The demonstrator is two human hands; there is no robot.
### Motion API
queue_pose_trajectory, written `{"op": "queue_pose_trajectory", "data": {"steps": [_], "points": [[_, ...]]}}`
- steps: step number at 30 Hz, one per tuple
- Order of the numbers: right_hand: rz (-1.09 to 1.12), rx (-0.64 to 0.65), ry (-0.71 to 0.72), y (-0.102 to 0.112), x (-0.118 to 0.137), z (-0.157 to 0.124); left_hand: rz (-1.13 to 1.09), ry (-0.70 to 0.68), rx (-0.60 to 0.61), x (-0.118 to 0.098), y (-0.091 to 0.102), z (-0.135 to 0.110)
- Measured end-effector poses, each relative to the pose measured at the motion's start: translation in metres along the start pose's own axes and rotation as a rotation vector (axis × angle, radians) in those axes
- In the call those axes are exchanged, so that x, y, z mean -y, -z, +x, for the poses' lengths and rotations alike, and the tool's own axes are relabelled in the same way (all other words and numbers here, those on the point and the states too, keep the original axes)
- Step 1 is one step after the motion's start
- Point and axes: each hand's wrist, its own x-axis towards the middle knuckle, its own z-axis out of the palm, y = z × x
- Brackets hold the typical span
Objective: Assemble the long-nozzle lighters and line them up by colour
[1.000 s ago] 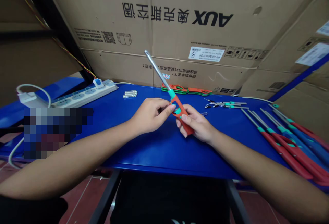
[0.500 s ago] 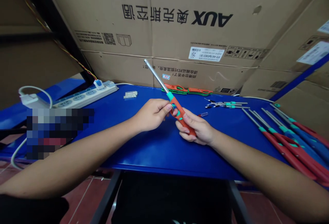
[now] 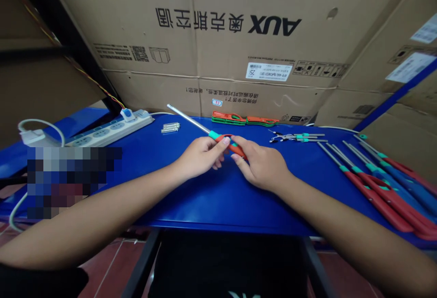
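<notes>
Both my hands hold a long-nosed lighter (image 3: 222, 138) with an orange handle, a teal collar and a thin metal tube pointing up-left, low over the blue table (image 3: 205, 197). My right hand (image 3: 262, 166) is wrapped over the orange handle. The fingertips of my left hand (image 3: 201, 156) pinch the lighter near its teal collar. Most of the handle is hidden under my right hand.
Several finished red and blue lighters (image 3: 382, 184) lie at the right. Orange handle shells (image 3: 246, 118) and teal-tipped inner parts (image 3: 300, 137) lie at the back, small clear tubes (image 3: 170, 127) and a white power strip (image 3: 109, 127) at the left. Cardboard boxes (image 3: 239, 38) wall the back.
The lighter has tipped down from steeply upright to nearly flat, its tube now pointing left. My right hand has rolled over on top of the handle.
</notes>
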Motion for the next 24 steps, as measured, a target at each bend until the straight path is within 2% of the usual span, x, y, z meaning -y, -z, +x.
{"op": "queue_pose_trajectory", "data": {"steps": [2,5,8,10,12,16,20,22,24], "points": [[0.067,-0.010,-0.023,0.000,0.003,0.000,-0.037,0.002,-0.009,0.004,-0.001,0.002],[0.379,0.039,0.014,-0.002,0.001,0.001,0.073,-0.143,-0.002,0.006,0.002,0.003],[0.626,0.097,0.150,-0.002,-0.005,0.000,0.333,-0.497,0.060,0.003,0.009,0.000],[0.644,0.091,0.249,-0.001,-0.006,-0.004,0.451,-0.732,0.096,-0.002,0.012,-0.004],[0.609,0.048,0.329,0.001,-0.005,-0.008,0.490,-0.849,0.102,-0.007,0.013,-0.008],[0.621,-0.031,0.363,0.001,0.002,-0.013,0.464,-0.922,0.103,-0.012,0.010,-0.014],[0.784,0.055,0.270,-0.003,0.008,-0.014,0.407,-0.911,0.077,-0.009,0.009,-0.013],[0.892,0.098,0.189,-0.006,0.010,-0.013,0.369,-0.829,0.043,-0.005,0.008,-0.010],[0.892,0.026,0.101,-0.009,0.011,-0.012,0.307,-0.650,-0.011,0.000,0.007,-0.006]]}}
